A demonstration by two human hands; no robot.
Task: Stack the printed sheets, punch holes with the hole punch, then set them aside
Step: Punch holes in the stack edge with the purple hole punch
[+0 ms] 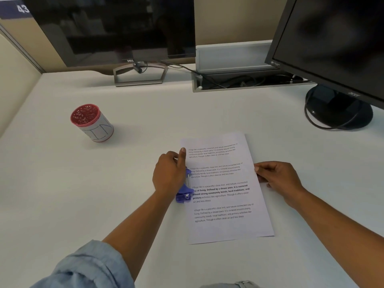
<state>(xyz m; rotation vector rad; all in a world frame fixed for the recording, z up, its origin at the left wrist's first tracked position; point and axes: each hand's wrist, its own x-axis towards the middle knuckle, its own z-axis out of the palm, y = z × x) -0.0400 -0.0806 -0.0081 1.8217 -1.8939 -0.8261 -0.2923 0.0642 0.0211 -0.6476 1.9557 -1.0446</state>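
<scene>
While we look down past our rolled blue sleeve (91,267), the printed sheets (224,190) lie flat on the white desk (145,113) right before us, text upward, their long edges running away from us. Our left hand (169,175) is curled down over the purple hole punch (185,193), which sits on the sheets' left edge; the hand hides most of it, and only its near end and a thin metal bar show. The thumb points away along the paper's edge. Our right hand (278,179) pinches the sheets' right edge, fingers bent and nearly closed on the paper. Farther off to the left, well apart from the paper, stands a red-rimmed cup (92,122) with a white label. Beyond it, at the back of the desk, a dark monitor (112,28) rests on its open metal stand. To its right lies an open cable tray (239,80), and a second dark monitor (340,44) on a round black base fills the far right corner.
</scene>
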